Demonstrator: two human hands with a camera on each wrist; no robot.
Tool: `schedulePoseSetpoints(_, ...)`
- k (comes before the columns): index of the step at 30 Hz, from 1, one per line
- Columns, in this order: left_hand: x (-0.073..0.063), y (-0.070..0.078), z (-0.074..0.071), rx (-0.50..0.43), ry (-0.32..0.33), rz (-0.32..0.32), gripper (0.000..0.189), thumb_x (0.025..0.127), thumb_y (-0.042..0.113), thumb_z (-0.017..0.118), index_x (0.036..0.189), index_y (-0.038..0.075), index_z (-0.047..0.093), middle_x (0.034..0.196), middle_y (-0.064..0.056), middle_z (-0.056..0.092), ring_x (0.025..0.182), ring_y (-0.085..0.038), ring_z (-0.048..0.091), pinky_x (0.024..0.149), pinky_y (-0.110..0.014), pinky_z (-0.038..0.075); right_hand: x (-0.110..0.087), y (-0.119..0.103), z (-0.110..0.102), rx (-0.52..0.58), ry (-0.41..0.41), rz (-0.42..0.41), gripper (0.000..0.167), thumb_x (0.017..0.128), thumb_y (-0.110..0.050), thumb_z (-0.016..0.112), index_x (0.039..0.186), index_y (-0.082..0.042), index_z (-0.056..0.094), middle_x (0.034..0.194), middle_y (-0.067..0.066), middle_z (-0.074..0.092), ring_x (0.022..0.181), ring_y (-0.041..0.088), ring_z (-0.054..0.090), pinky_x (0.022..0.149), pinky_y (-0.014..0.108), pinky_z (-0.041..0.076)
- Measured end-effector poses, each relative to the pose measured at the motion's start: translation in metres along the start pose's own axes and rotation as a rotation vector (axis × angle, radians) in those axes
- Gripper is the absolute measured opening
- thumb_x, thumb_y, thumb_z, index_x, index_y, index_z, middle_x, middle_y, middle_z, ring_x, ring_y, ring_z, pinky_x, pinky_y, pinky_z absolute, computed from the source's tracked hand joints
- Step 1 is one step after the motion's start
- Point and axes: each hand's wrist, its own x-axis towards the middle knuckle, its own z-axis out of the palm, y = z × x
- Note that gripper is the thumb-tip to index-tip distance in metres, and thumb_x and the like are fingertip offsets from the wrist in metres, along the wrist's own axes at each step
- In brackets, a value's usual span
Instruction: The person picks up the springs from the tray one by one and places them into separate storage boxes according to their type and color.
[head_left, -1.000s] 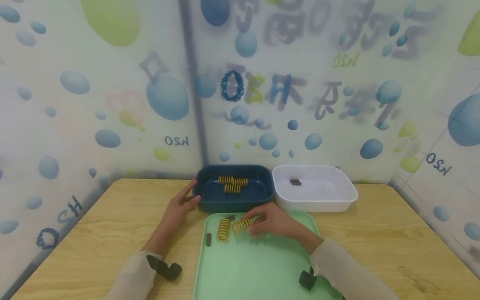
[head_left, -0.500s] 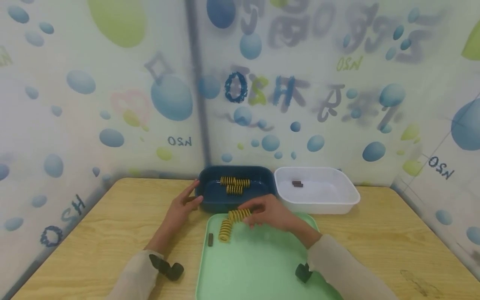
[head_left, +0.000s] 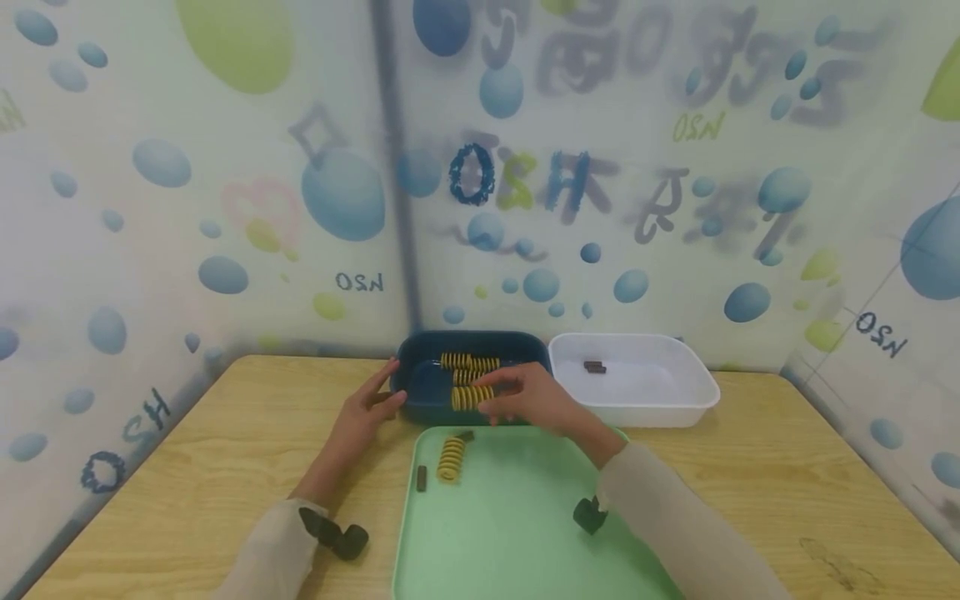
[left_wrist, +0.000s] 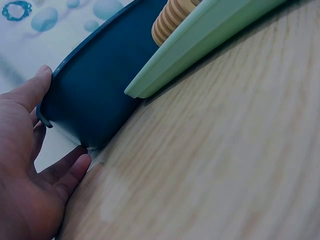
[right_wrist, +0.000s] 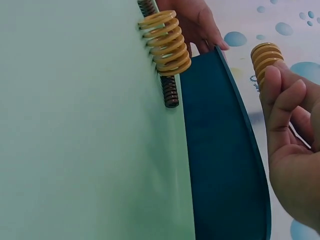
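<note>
Fingertips [right_wrist: 272,75] of the right hand [head_left: 534,400] pinch one yellow metal coil spring [head_left: 468,399] by its right end; it's lying sideways, off the tray, in front of the blue bin's near side in head view.

Left hand [head_left: 364,414]: not grasping, fingers spread, touching the left end of the one dark-blue plastic-looking rectangular bin [head_left: 427,390].

Yellow coils: 5 total. 1 in the right hand, 3 lying in the blue bin (loose springs [head_left: 455,360], front one partly hidden), 1 on the tray (tray spring [head_left: 451,460]).

Dark pieces: 4 total. 2 slim dark coils on the tray: edge coil [head_left: 421,478] by the left rim, far coil [head_left: 467,436] just beside the yellow one's far end. 2 small dark pieces [head_left: 594,367] in the one white rectangular bin [head_left: 637,414]; too small to tell coils.

Also 1 flat pale-green rectangular tray [head_left: 510,517], 1 wood-grain table [head_left: 300,408], 2 black wrist devices [head_left: 349,542], one per wrist.
</note>
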Motion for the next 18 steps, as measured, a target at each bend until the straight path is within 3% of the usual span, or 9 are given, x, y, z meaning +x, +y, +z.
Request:
schedulePoseSetpoints(4, 0.0, 0.0, 0.0, 0.001, -0.002, -0.003, 0.057, 0.097, 0.018, 0.059, 0.148, 0.008, 0.035, 0.155, -0.007, 0.026, 0.119, -0.035, 0.051, 0.085, -0.033, 0.048, 0.006, -0.002, -0.001, 0.014, 0.018, 0.022, 0.041, 0.081, -0.03, 0.077, 0.119, -0.017, 0.067, 0.089, 0.018, 0.071, 0.079, 0.04, 0.065, 0.07, 0.049, 0.05)
schedulePoseSetpoints(8, 0.001, 0.0, 0.0, 0.007, -0.008, 0.003, 0.058, 0.097, 0.019, 0.059, 0.148, 0.009, 0.035, 0.155, -0.006, 0.026, 0.119, -0.035, 0.051, 0.087, -0.038, 0.047, 0.009, -0.007, -0.001, 0.016, 0.034, 0.043, 0.039, 0.083, -0.022, 0.076, 0.121, -0.014, 0.066, 0.093, 0.013, 0.071, 0.084, 0.044, 0.063, 0.076, 0.058, 0.047)
schedulePoseSetpoints(13, 0.001, -0.001, -0.001, 0.008, -0.011, 0.008, 0.058, 0.097, 0.019, 0.059, 0.148, 0.009, 0.035, 0.155, -0.006, 0.026, 0.119, -0.035, 0.051, 0.086, -0.036, 0.048, 0.014, -0.013, 0.0, 0.02, 0.042, 0.062, 0.04, 0.086, -0.015, 0.073, 0.124, -0.008, 0.064, 0.096, 0.006, 0.071, 0.087, 0.046, 0.063, 0.079, 0.061, 0.044)
schedulePoseSetpoints(18, 0.001, -0.002, -0.001, 0.005, -0.01, 0.004, 0.058, 0.097, 0.019, 0.058, 0.148, 0.008, 0.034, 0.156, -0.006, 0.025, 0.12, -0.035, 0.05, 0.086, -0.034, 0.048, 0.024, -0.006, -0.002, 0.025, 0.045, 0.076, 0.043, 0.084, -0.021, 0.076, 0.124, -0.011, 0.065, 0.11, 0.009, 0.068, 0.086, 0.037, 0.066, 0.08, 0.057, 0.046)
